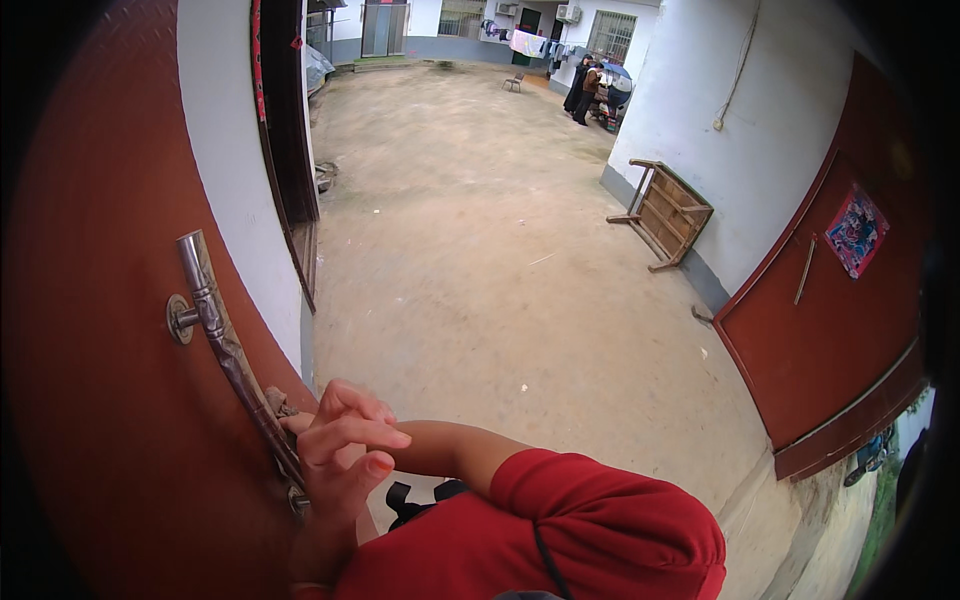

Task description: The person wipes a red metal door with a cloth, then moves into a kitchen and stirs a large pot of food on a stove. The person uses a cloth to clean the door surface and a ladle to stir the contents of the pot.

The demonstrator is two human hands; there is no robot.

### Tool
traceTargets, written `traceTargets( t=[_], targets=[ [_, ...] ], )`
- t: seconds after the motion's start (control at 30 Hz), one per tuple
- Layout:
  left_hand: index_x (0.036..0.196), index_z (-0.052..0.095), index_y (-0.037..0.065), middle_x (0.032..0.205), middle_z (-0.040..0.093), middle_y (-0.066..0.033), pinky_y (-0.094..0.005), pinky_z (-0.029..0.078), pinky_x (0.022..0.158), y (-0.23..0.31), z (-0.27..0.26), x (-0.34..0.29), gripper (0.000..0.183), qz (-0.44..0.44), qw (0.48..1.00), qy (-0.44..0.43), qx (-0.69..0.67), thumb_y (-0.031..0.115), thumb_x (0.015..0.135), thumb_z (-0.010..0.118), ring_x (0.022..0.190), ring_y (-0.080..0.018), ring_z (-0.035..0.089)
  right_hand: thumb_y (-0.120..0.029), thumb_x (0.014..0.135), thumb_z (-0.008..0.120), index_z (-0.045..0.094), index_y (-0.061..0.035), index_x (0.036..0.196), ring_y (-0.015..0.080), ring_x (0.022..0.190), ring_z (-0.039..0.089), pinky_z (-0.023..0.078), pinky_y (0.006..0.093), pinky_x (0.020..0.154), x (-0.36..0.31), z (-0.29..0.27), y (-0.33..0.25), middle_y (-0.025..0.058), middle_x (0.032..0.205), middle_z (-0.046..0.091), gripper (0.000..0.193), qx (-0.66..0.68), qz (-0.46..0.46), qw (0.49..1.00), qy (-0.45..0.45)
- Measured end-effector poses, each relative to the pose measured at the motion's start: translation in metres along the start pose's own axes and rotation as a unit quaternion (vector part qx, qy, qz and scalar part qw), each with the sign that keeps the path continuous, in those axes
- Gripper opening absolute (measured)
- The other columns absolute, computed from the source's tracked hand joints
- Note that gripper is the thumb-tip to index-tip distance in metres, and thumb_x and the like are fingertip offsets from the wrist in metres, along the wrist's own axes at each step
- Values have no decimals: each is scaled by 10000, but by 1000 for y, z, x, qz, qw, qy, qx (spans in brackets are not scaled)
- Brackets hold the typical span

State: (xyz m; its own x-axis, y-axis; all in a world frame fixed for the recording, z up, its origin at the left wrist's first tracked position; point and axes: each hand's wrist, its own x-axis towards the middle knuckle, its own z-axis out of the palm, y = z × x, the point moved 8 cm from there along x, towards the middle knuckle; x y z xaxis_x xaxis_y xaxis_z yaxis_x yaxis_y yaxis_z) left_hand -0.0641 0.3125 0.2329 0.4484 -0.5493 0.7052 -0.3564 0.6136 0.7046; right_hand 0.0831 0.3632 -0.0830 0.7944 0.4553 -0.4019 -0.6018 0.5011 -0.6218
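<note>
A red-brown metal door point(110, 300) stands at my left, with a long, patterned metal pull handle point(235, 365) mounted on it. My left hand point(345, 445) is raised in front of the handle's lower end, its fingers bent but apart, holding nothing. Behind it, my right arm in a red sleeve reaches across to the left. Only a little of my right hand point(296, 423) shows, at a crumpled brownish cloth point(277, 402) beside the handle; the rest is hidden behind my left hand. The fingers appear closed on the cloth.
Another red door leaf point(835, 310) stands at the right, bearing a colourful poster. A wooden table point(672, 212) lies tipped against the white wall. Two people point(585, 90) stand far back by a vehicle, near hanging laundry point(527, 43) and a chair point(513, 82). Bare ground point(440, 270) stretches between.
</note>
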Motion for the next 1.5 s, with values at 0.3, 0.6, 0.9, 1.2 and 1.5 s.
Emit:
traceTargets(
  t=[0.3,0.6,0.9,1.2,1.5],
  targets=[
    [998,749,22,1120,541,-181,-271,474,781,93,101,67,405,156,839,-314,-416,350,769,816,1034,-200,553,-218,981,483,631,-32,1057,179,824,637,525,347,754,4,-1,5,78,940,653,249,-4,-8,1000,-5],
    [807,732,53,977,473,-56,-263,479,710,96,95,77,136,132,828,-277,-469,181,806,779,812,-124,501,-235,983,480,627,-32,1073,180,836,634,523,355,750,10,6,-50,82,957,650,267,-8,-78,997,26],
    [1081,559,43,1125,489,-120,-351,440,867,47,-17,35,280,127,979,160,-27,195,876,674,964,-210,502,-253,984,476,624,-33,1090,181,848,631,520,363,746,7,22,-75,86,973,648,284,-59,-170,984,-14],
    [1282,451,-35,1298,462,-210,-485,357,1060,-78,-122,-121,443,4,686,391,613,136,898,591,1209,-364,469,-315,975,475,638,-37,1079,168,802,632,520,349,686,3,6,-66,55,931,655,339,-237,-70,960,132],
    [1350,413,-52,1286,522,-254,-409,471,953,-124,-166,-134,537,-140,736,452,484,113,887,628,1138,-360,576,-399,1036,436,603,-59,1181,186,924,645,527,343,847,79,-34,-27,62,1039,680,405,89,-33,995,-29]
  ],
)
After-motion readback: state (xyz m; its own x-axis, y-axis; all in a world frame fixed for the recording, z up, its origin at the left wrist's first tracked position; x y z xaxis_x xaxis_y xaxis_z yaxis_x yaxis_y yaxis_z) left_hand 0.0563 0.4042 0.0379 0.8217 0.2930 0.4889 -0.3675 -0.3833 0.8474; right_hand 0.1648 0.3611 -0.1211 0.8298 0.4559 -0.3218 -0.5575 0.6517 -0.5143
